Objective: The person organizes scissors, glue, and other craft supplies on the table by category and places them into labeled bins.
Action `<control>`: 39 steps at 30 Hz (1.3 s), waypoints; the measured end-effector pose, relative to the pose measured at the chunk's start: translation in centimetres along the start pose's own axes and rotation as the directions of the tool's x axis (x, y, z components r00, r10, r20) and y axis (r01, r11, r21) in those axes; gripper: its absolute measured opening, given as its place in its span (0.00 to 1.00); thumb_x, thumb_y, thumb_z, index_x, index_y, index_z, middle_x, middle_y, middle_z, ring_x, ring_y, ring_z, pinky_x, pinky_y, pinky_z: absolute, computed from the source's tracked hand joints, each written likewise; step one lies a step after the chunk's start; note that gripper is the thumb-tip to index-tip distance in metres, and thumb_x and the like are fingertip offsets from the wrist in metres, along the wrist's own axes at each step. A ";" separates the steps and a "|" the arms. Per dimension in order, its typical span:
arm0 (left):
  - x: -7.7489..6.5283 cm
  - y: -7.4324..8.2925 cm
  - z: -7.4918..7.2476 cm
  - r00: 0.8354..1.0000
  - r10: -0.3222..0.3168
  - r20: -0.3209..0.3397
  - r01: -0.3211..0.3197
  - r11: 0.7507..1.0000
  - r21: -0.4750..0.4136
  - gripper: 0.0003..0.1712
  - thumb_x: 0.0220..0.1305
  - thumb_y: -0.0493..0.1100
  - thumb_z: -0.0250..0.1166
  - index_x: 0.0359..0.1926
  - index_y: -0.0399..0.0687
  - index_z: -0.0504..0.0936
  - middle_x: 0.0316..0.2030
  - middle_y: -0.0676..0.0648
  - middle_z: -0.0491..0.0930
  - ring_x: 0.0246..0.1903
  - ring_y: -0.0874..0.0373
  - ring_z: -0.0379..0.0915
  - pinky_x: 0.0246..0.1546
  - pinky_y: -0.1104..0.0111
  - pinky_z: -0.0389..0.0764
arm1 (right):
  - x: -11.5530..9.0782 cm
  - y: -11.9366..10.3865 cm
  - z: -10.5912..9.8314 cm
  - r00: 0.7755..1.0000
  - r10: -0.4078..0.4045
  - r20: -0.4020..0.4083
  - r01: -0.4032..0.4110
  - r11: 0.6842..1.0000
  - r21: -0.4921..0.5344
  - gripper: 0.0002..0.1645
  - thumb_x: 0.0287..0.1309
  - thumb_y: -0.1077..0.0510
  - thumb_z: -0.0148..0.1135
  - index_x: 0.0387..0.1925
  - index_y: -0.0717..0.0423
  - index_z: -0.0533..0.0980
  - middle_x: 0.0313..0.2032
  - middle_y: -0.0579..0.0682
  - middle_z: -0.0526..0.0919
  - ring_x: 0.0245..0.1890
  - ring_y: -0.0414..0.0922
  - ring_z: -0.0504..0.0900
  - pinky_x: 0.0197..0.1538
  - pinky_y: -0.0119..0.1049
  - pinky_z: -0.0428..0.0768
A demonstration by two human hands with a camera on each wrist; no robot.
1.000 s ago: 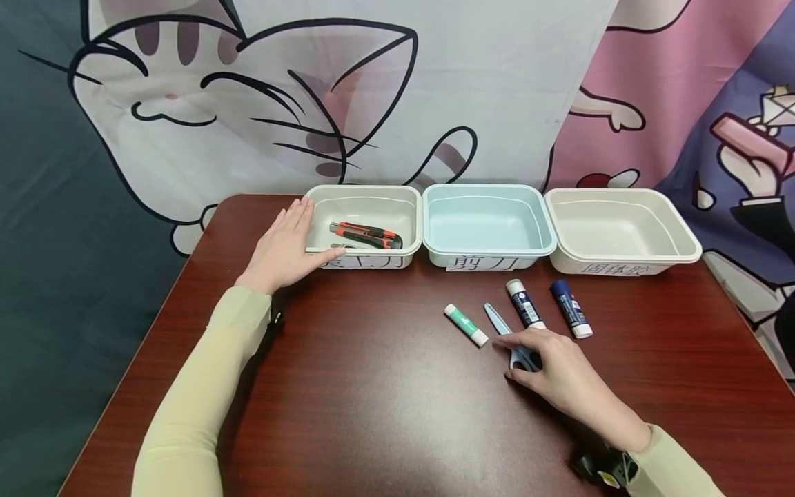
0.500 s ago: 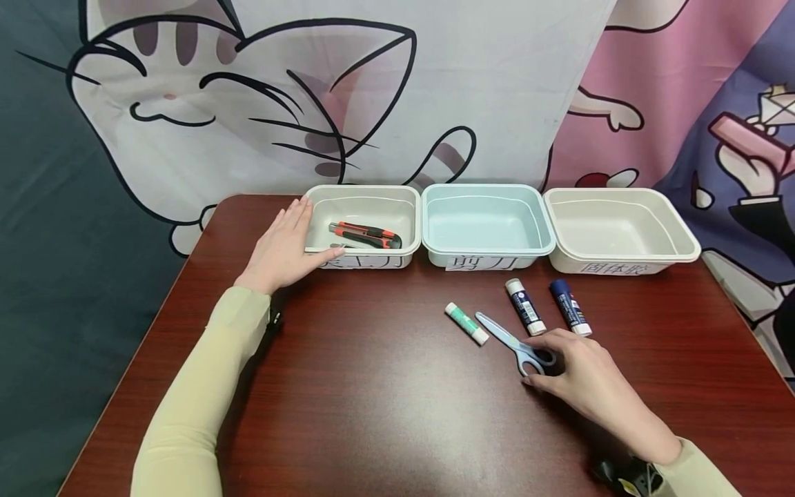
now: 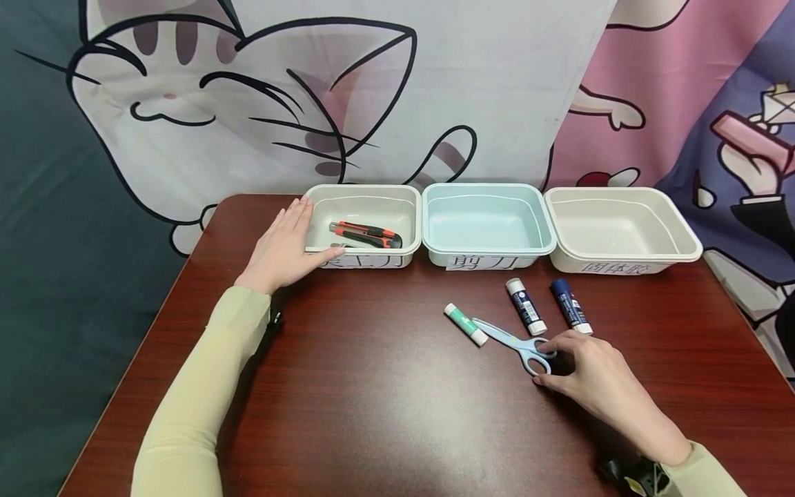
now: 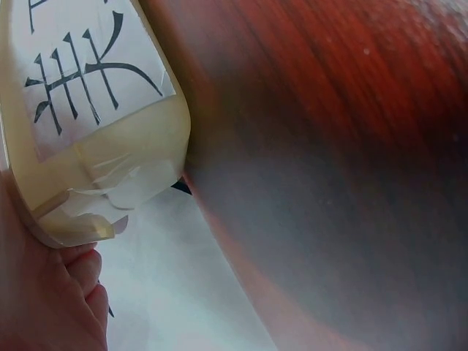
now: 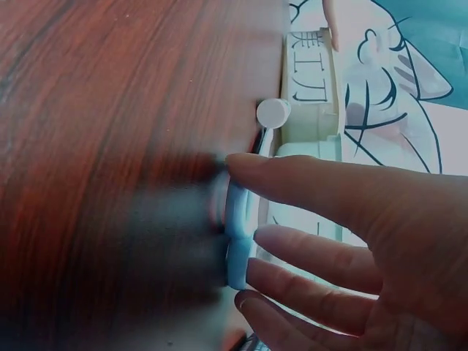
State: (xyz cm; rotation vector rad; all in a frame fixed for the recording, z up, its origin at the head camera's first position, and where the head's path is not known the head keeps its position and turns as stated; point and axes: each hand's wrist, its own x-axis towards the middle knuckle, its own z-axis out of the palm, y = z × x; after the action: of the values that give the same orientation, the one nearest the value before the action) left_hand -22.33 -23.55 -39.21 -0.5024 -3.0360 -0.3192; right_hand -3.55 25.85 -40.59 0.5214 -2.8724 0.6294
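On the brown table lies a pair of light blue scissors point(image 3: 506, 339), its blades pointing left toward a green glue stick point(image 3: 466, 325). My right hand point(image 3: 599, 373) pinches the scissors' handle loops between thumb and fingers; the right wrist view shows the thumb point(image 5: 292, 179) on one side of the blue handles point(image 5: 238, 234) and fingertips on the other. At the far left, my left hand point(image 3: 282, 248) rests on the left corner of a cream box point(image 3: 413, 238), fingers straight along its side, thumb over the front rim. Red-and-black utility knives point(image 3: 366, 235) lie inside.
Beside the cream box stand a light blue box point(image 3: 437, 257) and another cream box point(image 3: 562, 261), both with labels in front. Two dark blue glue sticks, one white-capped point(image 3: 526, 307) and one blue-capped point(image 3: 571, 307), lie above the scissors. A cartoon curtain point(image 3: 497, 83) hangs behind the table.
My right hand has drawn back to the right, and the scissors have shifted and turned with it, so their blades now point more to the left. My left hand stays in place.
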 end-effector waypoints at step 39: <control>0.0 0.0 -0.1 1.000 0.013 -0.010 -0.014 1.000 -0.004 0.68 0.62 0.82 0.51 0.80 0.33 0.43 0.80 0.41 0.40 0.78 0.47 0.35 0.77 0.60 0.35 | 0.4 1.0 -0.2 0.996 0.060 0.070 -0.058 0.998 -0.025 0.34 0.26 0.49 0.86 0.41 0.58 0.86 0.36 0.46 0.80 0.29 0.42 0.77 0.30 0.44 0.75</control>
State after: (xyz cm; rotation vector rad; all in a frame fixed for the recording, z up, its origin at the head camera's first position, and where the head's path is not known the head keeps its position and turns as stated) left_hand -22.36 -23.51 -39.14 -0.5197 -3.0216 -0.3261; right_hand -4.28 26.73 -40.68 0.4662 -2.9682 0.5974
